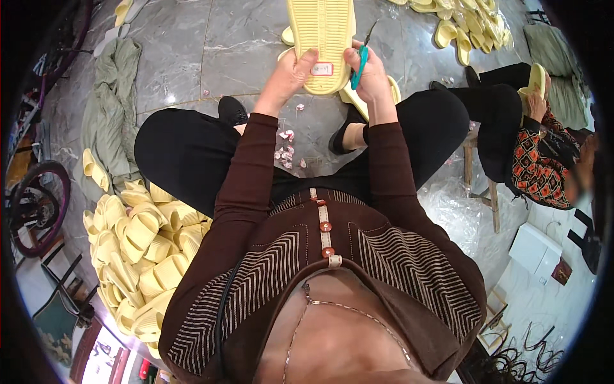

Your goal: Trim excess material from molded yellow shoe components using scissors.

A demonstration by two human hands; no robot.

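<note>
A pale yellow slipper [325, 38] is held up between my hands, its ribbed sole toward me and its heel end nearest. A small white label with a red border [322, 69] sticks to the heel. My left hand [288, 78] is closed on the slipper's left edge, thumb on the sole beside the label. My right hand [373, 78] grips teal-handled scissors [361, 66], dark tip pointing up and away, and its fingers meet the slipper's right edge. Below, another yellow slipper [394, 89] lies partly hidden behind my right hand.
Pinkish paper scraps [286, 153] lie on the grey tiled floor [173, 57] between my feet. A large heap of yellow slippers [144, 243] is at my left, near a grey-green cloth [109, 96]. More slippers [470, 25] lie far right. Another person [543, 153] sits at right holding a slipper.
</note>
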